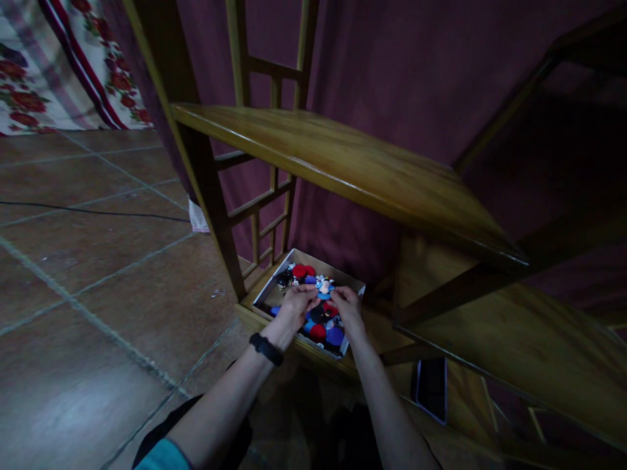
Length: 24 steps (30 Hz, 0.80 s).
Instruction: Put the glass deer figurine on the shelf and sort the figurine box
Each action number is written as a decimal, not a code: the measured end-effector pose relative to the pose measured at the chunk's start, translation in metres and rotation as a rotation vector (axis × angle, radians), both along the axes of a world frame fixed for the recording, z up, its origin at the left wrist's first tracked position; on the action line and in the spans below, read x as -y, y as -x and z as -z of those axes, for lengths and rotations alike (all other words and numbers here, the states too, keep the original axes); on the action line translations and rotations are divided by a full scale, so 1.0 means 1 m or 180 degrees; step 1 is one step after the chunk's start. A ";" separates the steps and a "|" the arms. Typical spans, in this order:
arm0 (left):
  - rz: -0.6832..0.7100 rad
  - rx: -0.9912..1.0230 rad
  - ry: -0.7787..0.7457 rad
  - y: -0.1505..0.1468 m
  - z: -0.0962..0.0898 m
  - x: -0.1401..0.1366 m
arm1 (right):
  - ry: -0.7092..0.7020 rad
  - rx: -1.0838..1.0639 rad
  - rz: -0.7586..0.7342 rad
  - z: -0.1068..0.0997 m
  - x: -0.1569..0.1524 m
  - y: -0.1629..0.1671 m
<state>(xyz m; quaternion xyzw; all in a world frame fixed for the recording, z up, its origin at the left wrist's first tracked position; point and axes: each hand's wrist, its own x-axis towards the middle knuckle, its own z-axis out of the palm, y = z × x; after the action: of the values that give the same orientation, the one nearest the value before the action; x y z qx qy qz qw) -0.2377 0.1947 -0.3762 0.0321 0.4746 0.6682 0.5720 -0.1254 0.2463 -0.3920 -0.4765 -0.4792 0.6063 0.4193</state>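
Note:
Between my two hands is a small blue and white figurine (324,287) on a round blue base. My left hand (297,305), with a dark band on its wrist, grips the figurine's left side with closed fingers. From the right, my right hand (348,305) pinches its other side. Both hands are over a shallow white cardboard box (353,285) on the low shelf. Inside the box lie several small figurines with round red (317,333), purple and blue bases, partly hidden under my hands.
A wooden shelf board (343,153) juts out above the box. Lattice bars (259,209) stand at its left. A dark phone-like object (431,390) lies on the lower right board. A thin cable (93,210) crosses the tiled floor (98,274).

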 end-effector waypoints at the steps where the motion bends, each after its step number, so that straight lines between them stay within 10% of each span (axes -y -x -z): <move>1: -0.0025 -0.0032 0.0017 0.000 0.000 0.000 | -0.0007 0.0013 0.0011 0.001 -0.001 0.000; 24: 0.0100 0.0171 0.0044 0.000 -0.005 0.001 | 0.0418 -0.0463 -0.0337 -0.008 0.002 -0.009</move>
<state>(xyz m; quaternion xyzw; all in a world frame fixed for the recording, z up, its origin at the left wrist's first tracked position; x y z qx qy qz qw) -0.2381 0.1935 -0.3713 0.0175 0.4631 0.6565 0.5952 -0.1167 0.2442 -0.3836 -0.4317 -0.4312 0.6907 0.3881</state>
